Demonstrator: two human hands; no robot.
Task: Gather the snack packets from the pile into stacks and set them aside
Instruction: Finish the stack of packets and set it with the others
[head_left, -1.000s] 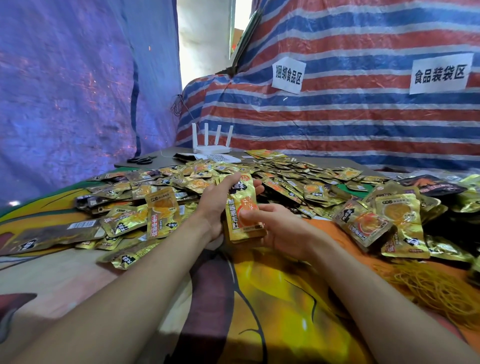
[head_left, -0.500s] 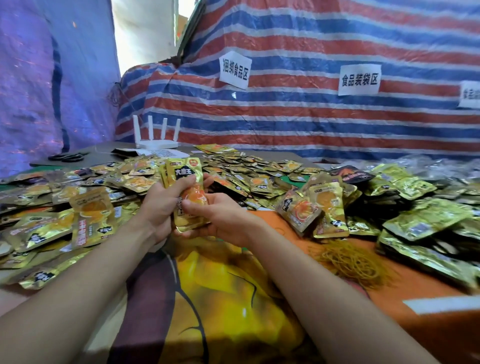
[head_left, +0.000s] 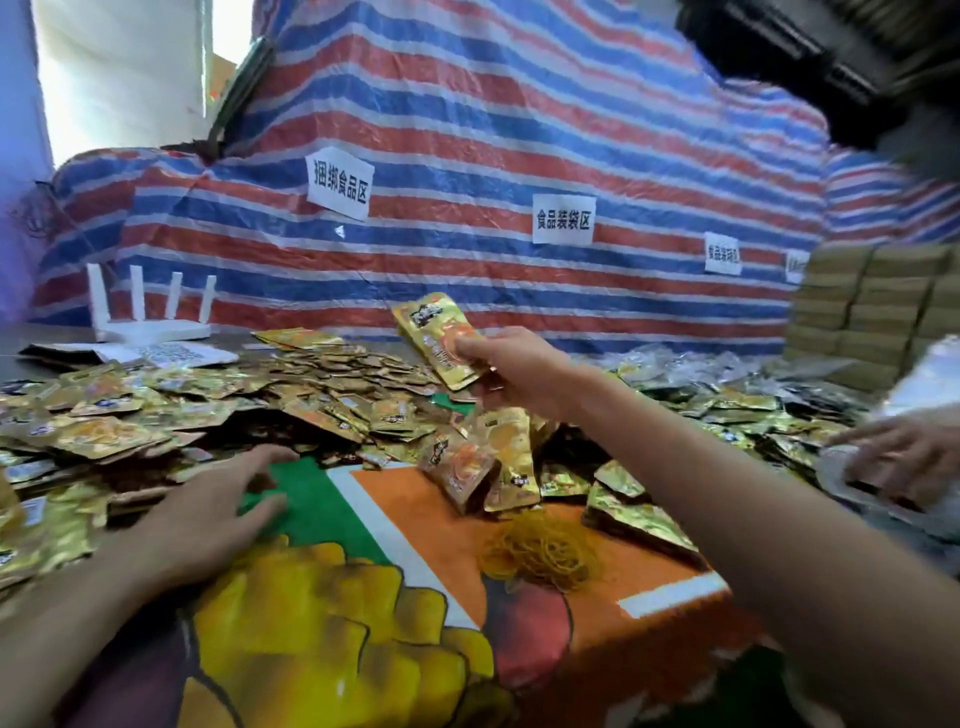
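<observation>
The right hand held a stack of snack packets in its grip above the rubber bands, apparently ready to set aside, while the left hand lay slack-fingered by the pile left of them.

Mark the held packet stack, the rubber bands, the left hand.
packet stack (head_left: 434, 332): head view, front packet's face.
rubber bands (head_left: 540, 553): head view, middle of heap.
left hand (head_left: 215, 501): head view, back of hand.

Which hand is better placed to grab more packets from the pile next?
Probably the left hand: it is free, fingers spread, low at the edge of the loose pile of snack packets. The right hand is raised and pinches a gathered stack of packets.
</observation>
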